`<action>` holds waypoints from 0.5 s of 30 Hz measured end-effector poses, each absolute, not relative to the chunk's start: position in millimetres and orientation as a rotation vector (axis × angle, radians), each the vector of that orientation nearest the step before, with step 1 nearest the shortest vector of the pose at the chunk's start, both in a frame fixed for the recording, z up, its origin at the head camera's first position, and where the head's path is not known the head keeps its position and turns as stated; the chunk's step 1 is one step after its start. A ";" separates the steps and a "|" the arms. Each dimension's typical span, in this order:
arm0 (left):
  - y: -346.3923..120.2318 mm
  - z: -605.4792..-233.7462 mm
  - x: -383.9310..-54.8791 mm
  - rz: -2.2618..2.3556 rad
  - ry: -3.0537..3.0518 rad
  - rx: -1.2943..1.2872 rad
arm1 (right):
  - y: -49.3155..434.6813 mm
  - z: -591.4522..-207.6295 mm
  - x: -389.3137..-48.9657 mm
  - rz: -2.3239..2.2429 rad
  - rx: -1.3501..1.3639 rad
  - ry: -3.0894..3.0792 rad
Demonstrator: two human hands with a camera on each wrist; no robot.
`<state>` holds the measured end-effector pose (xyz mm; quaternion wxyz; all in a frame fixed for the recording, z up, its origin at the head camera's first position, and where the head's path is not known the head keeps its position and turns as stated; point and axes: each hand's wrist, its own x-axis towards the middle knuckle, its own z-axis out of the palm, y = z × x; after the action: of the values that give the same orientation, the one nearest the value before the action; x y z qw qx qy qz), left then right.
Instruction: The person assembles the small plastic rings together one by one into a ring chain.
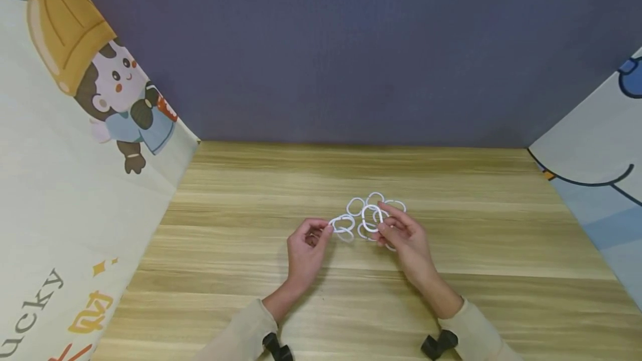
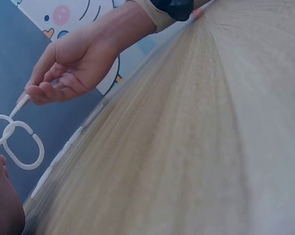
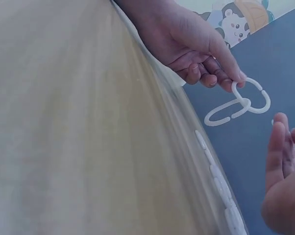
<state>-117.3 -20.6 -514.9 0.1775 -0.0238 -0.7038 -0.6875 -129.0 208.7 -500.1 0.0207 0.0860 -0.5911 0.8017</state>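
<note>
My left hand (image 1: 306, 252) pinches a white plastic split ring (image 3: 268, 102) between thumb and fingertips. A second white split ring (image 3: 207, 117) is linked through it and hangs below. My right hand (image 1: 413, 247) pinches a single white split ring (image 1: 363, 220), held upright and facing the head camera. In the left wrist view this ring (image 2: 19, 106) shows almost edge-on, close to the linked pair. Both hands are raised a little above the table, their fingertips near each other.
Several more white split rings (image 1: 349, 205) lie loose on the wooden table (image 1: 241, 199), behind and beneath my right hand, which partly covers some. A dark blue panel (image 1: 321, 60) stands at the back, with cartoon-printed panels (image 1: 150, 194) at both sides.
</note>
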 end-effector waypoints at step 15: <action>-19.4 -514.5 -117.2 -1.945 -2.001 -0.090 | 198.9 -489.7 -131.4 2.525 0.430 -1.806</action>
<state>-117.2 -19.4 -514.5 0.1741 -0.0318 -0.7058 -0.6859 -131.4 198.9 -489.7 0.0035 0.1371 -0.5763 0.8056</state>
